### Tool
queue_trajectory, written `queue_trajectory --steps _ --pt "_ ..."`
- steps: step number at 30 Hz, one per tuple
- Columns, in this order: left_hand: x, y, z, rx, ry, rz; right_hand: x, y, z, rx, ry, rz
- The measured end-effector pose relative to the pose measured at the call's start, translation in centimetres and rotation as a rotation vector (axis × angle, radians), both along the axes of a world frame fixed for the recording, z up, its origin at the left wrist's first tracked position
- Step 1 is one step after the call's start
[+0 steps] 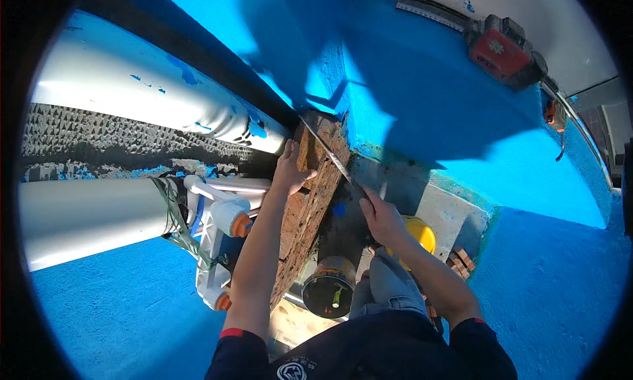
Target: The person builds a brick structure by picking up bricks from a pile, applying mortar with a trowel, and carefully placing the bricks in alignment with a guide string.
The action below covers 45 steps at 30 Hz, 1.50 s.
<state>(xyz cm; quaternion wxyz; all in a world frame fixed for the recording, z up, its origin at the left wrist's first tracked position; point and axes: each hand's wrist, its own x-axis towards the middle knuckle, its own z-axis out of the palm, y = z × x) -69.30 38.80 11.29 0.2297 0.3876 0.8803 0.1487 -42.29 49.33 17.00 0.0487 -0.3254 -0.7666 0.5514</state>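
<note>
A narrow brick wall (310, 205) of reddish-brown, rough bricks runs away from me between the white pipes and the grey floor. My left hand (288, 174) lies along its left side near the far end, fingers stretched and thumb apart, seemingly against a brick (307, 152). In my right hand (382, 218) is a long, narrow metal blade (333, 157), closed fingers around its handle end. The blade slants across the wall top toward the far left corner. Its exact kind is unclear, seen nearly edge-on.
Two thick white pipes (99, 212) lie at left, with white pipe fittings (229, 216) tied on. Near my legs stand a black bucket (316, 291) and a yellow bucket (422, 233); loose bricks (461, 262) lie rightward. A red tool (498, 53) and orange tape measure (555, 115) rest on the blue ledge.
</note>
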Motion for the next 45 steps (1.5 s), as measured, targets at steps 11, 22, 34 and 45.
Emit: queue_trajectory --steps 11,22,34,45 --pt "-0.3 -0.2 -0.8 0.043 0.016 -0.011 -6.9 -0.2 -3.5 0.135 0.072 0.025" --pt "0.2 0.6 -0.6 0.053 0.02 0.003 -7.7 -0.3 -5.7 0.177 -0.105 0.151" --pt "0.2 0.6 -0.5 0.006 0.037 -0.001 -6.3 -1.5 -6.0 0.105 -0.049 0.089" --pt "-0.1 -0.1 -0.7 0.001 0.026 0.009 -1.4 -2.2 -10.1 -0.414 -0.105 -0.323"
